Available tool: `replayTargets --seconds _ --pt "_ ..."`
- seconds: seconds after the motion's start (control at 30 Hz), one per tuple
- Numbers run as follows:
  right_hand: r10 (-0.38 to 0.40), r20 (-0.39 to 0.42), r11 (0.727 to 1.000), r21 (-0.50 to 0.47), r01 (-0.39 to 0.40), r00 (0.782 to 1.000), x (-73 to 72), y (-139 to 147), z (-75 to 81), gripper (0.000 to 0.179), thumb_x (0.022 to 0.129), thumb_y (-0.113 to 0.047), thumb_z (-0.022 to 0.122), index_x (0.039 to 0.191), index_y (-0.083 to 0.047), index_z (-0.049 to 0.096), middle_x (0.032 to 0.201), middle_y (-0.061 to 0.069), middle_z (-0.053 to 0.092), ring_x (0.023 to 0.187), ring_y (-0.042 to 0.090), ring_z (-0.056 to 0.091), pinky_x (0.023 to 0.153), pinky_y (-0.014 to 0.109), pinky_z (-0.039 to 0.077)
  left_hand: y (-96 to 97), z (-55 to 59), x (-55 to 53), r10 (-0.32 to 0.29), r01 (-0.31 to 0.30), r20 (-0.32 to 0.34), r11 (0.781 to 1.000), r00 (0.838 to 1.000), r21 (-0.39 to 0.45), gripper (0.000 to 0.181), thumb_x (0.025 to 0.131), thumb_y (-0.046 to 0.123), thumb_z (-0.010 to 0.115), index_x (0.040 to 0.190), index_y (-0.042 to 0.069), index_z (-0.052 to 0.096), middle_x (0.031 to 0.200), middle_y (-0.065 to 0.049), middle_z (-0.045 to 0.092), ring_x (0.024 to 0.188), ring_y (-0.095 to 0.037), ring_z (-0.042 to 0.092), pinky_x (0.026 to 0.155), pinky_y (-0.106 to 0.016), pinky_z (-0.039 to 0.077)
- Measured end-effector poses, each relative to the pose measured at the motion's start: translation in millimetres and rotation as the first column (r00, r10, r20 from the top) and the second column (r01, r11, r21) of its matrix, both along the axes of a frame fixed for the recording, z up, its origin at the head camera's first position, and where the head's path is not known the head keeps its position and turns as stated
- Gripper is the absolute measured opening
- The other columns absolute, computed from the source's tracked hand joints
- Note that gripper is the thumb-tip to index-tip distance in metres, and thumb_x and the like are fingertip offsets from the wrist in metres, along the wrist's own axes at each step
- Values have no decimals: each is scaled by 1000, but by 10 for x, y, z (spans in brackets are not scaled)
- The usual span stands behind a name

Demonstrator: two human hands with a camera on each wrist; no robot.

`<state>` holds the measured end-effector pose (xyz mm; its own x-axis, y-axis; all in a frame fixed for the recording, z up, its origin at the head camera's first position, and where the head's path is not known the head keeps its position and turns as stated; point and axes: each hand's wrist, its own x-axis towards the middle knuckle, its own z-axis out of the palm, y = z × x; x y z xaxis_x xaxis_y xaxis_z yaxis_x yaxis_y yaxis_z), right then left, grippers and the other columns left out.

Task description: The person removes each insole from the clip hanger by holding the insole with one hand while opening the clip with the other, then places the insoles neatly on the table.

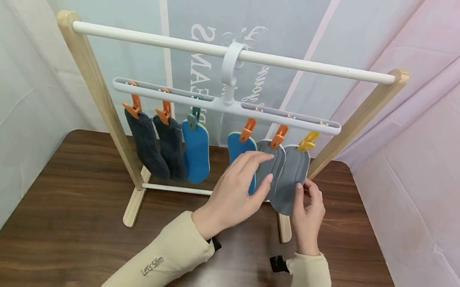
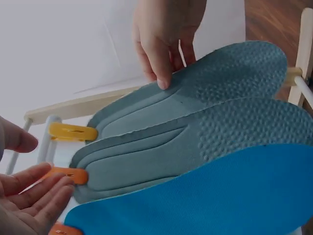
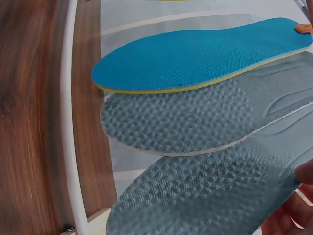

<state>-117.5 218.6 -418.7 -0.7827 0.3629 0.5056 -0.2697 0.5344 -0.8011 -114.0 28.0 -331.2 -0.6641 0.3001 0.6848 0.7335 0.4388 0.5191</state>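
Observation:
My right hand (image 1: 309,216) pinches the outer edge of the rightmost grey insole (image 1: 290,185), thumb in front. That insole hangs from a yellow clip (image 1: 308,141). In front of the second grey insole (image 2: 137,161) is my left hand (image 1: 235,191), fingers spread from the thumb and nothing between them. The left wrist view shows its fingers (image 2: 36,191) near an orange clip (image 2: 72,175) holding this insole. A blue insole (image 3: 195,56) with a yellow edge hangs beside the grey pair, partly behind my left hand in the head view.
A white hanger (image 1: 226,106) hooks over the rack's white bar (image 1: 160,41). On its left side, clips hold dark socks (image 1: 147,143) and another blue insole (image 1: 195,153). Wooden posts (image 1: 95,88) flank it on a brown table (image 1: 67,218). Pale curtains surround the table.

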Motion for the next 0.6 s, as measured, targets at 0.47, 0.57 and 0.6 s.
replayTargets --seconds 0.47,0.57,0.6 --pt "63 61 995 -80 -58 996 153 -66 229 21 98 -2 49 111 10 62 99 23 64 86 1 55 73 5 43 390 170 -47 -141 128 91 983 986 128 42 97 13 53 136 -4 49 139 -16 51 130 -23 49 107 -29 42" --pt "61 55 994 -89 -56 997 122 -6 134 22 99 -6 49 111 5 63 97 14 64 84 -3 55 71 7 44 481 199 -29 -146 126 177 985 973 117 48 100 16 49 142 -3 40 147 -16 42 137 -23 41 110 -32 38" --pt "57 60 995 -89 -52 997 107 18 92 22 99 -8 49 112 3 64 96 11 64 83 -2 55 71 8 44 511 211 -28 -145 124 198 985 969 116 49 100 16 48 144 -4 38 149 -16 40 139 -24 39 111 -33 37"
